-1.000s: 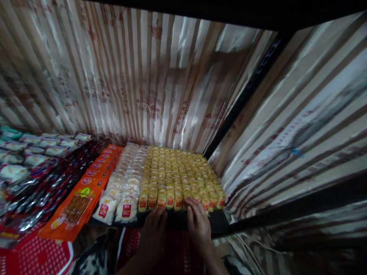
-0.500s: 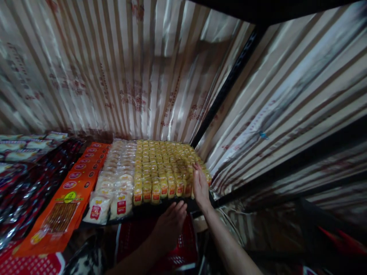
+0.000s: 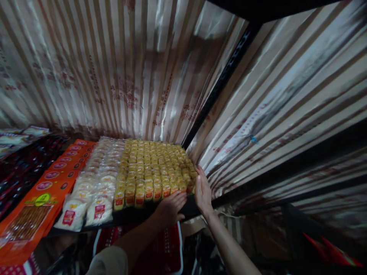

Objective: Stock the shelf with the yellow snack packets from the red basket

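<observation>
Rows of small yellow packets [image 3: 155, 164] stand packed together on a dark shelf. My right hand [image 3: 203, 189] is upright at their right edge, fingers extended and palm toward the packets. At the front edge, my left hand [image 3: 171, 207] lies with its fingers stretched against the front packets near the right end. Neither hand appears to hold anything. Left of the yellow packets are two rows of clear-wrapped white packets [image 3: 99, 209], then overlapping orange packets [image 3: 43, 191].
Dark shiny packets [image 3: 31, 164] lie at the far left. A red basket [image 3: 180, 248] sits below the shelf. Striped sheeting [image 3: 129, 76] hangs behind, and a black post [image 3: 220, 84] rises at the back corner.
My left hand has risen from below the shelf edge to the front packets. My right hand has shifted outward to the packets' right edge. The view has moved slightly right.
</observation>
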A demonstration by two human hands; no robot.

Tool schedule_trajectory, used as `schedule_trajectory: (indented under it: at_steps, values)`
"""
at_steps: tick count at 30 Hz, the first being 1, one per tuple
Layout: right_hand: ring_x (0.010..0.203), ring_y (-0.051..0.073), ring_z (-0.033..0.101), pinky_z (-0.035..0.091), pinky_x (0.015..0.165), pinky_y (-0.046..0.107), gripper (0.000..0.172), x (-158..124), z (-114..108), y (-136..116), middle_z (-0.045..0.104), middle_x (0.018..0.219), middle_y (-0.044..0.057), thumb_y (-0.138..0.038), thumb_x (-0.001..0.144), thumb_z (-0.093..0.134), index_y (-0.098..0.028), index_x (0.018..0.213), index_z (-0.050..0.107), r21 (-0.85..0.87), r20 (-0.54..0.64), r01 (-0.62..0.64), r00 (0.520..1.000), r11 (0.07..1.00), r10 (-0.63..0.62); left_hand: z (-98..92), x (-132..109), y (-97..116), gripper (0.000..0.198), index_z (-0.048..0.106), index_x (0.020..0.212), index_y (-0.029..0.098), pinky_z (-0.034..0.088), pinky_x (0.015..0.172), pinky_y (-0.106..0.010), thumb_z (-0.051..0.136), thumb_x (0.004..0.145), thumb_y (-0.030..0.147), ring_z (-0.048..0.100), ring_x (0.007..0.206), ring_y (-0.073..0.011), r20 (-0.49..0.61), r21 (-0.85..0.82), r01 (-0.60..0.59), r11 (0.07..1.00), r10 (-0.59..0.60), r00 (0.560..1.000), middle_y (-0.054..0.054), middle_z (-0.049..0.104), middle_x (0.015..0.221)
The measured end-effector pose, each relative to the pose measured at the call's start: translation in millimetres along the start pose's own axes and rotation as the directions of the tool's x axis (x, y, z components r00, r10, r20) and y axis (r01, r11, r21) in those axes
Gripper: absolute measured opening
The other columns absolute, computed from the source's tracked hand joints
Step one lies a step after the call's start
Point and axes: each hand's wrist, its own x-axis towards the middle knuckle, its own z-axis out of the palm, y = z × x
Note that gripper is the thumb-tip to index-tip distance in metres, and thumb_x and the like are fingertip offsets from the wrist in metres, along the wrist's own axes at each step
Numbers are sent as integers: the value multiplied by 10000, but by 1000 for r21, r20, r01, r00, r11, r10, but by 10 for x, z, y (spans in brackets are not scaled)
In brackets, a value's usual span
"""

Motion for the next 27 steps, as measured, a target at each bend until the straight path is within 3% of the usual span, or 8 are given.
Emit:
schedule_trajectory:
  at_steps: [3, 7, 10, 13, 17, 22, 27]
  values:
    - [1335, 189, 327, 262, 1118, 441, 540, 151, 155, -65, 434, 1392, 146, -405, 952, 196, -90, 1274, 494, -36, 93, 110, 990, 993, -107, 96, -15, -40, 535, 500, 1224, 53, 282, 1120, -400, 418, 883, 458, 414, 1286, -221, -58, 27, -6, 1000, 8, 998, -144, 589, 1242]
    - [1394, 172, 181, 204, 1142, 386, 566, 434, 451, -180, 333, 1464, 121, -394, 953, 167, -76, 1332, 441, -141, 310, 234, 933, 962, -181, 34, -28, -29, 537, 431, 1289, 49, 301, 1115, -397, 401, 897, 414, 383, 1308, -216, -120, 70, -27, 997, 36, 992, -135, 566, 1272]
    - [1415, 186, 40, 140, 1150, 393, 587, 600, 679, -220, 192, 1519, 83, -421, 948, 173, -90, 1412, 315, -284, 476, 233, 876, 930, -74, -45, -18, -11, 551, 364, 1350, 58, 295, 1119, -373, 399, 898, 370, 356, 1326, -203, -77, 115, -27, 993, 36, 996, -116, 526, 1328]
    - [1416, 185, 20, 86, 1152, 377, 631, 651, 844, -216, 121, 1529, 66, -475, 940, 168, -101, 1447, 212, -388, 579, 208, 813, 898, 61, -68, -8, -6, 546, 361, 1362, 79, 277, 1125, -357, 403, 897, 361, 351, 1329, -191, -72, 143, -7, 990, 18, 997, -95, 518, 1342]
    - [1415, 180, -4, 25, 1152, 355, 667, 635, 926, -193, 60, 1531, 73, -505, 934, 135, -86, 1452, 175, -434, 642, 230, 757, 871, 120, -70, -1, -5, 564, 358, 1367, 83, 282, 1121, -357, 417, 890, 377, 352, 1330, -196, -68, 144, 6, 990, 4, 998, -97, 499, 1360]
    - [1413, 185, -29, 11, 1147, 355, 668, 638, 919, -181, 44, 1537, 69, -508, 935, 100, -96, 1460, 135, -439, 632, 231, 767, 868, 115, -111, 3, 4, 551, 344, 1370, 63, 292, 1116, -360, 405, 894, 333, 337, 1338, -200, -93, 165, -16, 986, 31, 995, -109, 462, 1389]
    - [1414, 181, -21, -12, 1144, 358, 699, 703, 937, -199, 65, 1535, 78, -530, 926, 81, -79, 1453, 159, -434, 663, 250, 739, 866, 119, -136, 17, 18, 560, 325, 1382, 72, 297, 1121, -357, 404, 895, 337, 341, 1336, -184, -73, 135, 4, 991, 6, 997, -106, 478, 1376]
